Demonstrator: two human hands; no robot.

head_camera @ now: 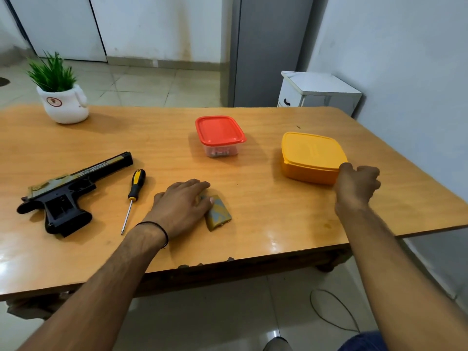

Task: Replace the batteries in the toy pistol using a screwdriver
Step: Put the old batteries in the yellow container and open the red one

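Note:
The black and gold toy pistol [68,191] lies on its side at the table's left, its grip compartment open. A screwdriver [133,196] with a black and yellow handle lies just right of it, tip toward me. My left hand [181,207] rests palm down on the table, fingertips touching the olive-gold battery cover [219,214]. My right hand [355,186] is curled against the near right corner of the yellow lidded container [311,155]; whether it grips the lid is unclear.
A clear container with a red lid [219,135] stands at the table's middle, small items inside. A potted plant [60,97] in a white pot sits at the far left. The wooden table's [266,231] front edge is close to me. A white cabinet [319,93] stands behind.

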